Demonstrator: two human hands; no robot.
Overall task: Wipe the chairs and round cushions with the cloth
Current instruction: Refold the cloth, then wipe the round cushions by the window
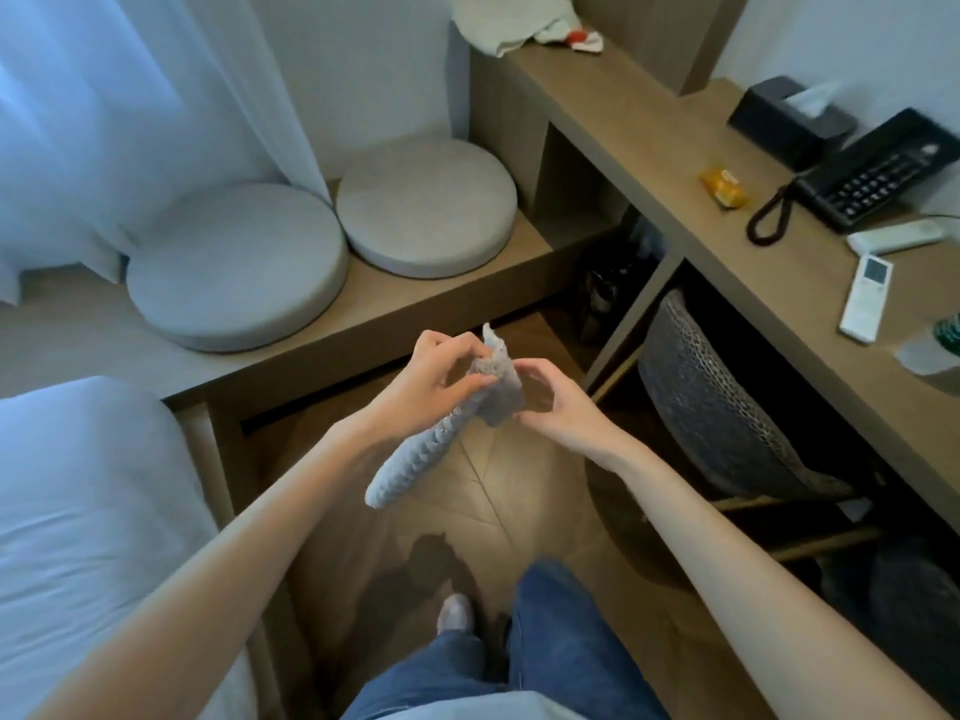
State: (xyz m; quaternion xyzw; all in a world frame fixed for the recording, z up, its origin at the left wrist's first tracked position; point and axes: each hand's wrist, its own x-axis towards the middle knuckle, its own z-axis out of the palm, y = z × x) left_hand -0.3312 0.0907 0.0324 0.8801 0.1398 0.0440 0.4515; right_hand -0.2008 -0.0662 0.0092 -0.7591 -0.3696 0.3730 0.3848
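I hold a grey knitted cloth (pixel 410 462) over the wooden floor in front of me. My left hand (pixel 434 379) pinches its bunched upper part, and the long end hangs down to the left. My right hand (pixel 558 402) curls round the cloth's right edge, thumb and forefinger on it. Two round grey cushions lie on the low wooden bench ahead: the near left cushion (pixel 234 267) and the far right cushion (pixel 426 205). A dark woven chair (pixel 711 407) is tucked under the desk at right.
The wooden desk (pixel 649 148) at right carries a black phone (pixel 878 174), a tissue box (pixel 784 122), an orange packet (pixel 724 188), two white remotes (pixel 865 298) and a cup (pixel 935 345). White bed (pixel 78 511) at left, curtain (pixel 130 96) behind the cushions, crumpled towels (pixel 509 23) at top.
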